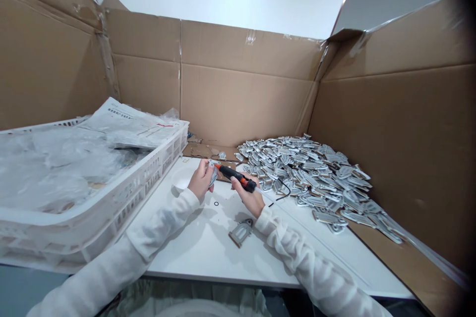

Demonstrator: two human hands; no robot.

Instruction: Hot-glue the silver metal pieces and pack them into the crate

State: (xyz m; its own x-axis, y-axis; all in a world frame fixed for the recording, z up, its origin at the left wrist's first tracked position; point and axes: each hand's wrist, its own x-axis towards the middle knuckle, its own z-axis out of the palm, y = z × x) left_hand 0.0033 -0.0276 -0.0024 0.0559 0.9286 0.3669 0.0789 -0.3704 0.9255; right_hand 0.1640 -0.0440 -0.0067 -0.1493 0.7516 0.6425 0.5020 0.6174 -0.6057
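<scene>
My left hand (201,179) grips a small grey metal part (213,172) above the white table (193,247). My right hand (250,196) holds a black and orange screwdriver (236,176), its tip pointing left at that part. A thin black cable (281,195) trails from the tool toward the right. A single grey metal piece (241,232) lies on the table just in front of my right wrist. A tiny black ring (216,203) sits on the table between my hands.
A big heap of grey metal parts (316,178) spreads over the right side. A white plastic crate (111,193) with plastic bags and a printed sheet fills the left. A small white dish (181,179) stands by my left hand. Cardboard walls (245,89) enclose the bench.
</scene>
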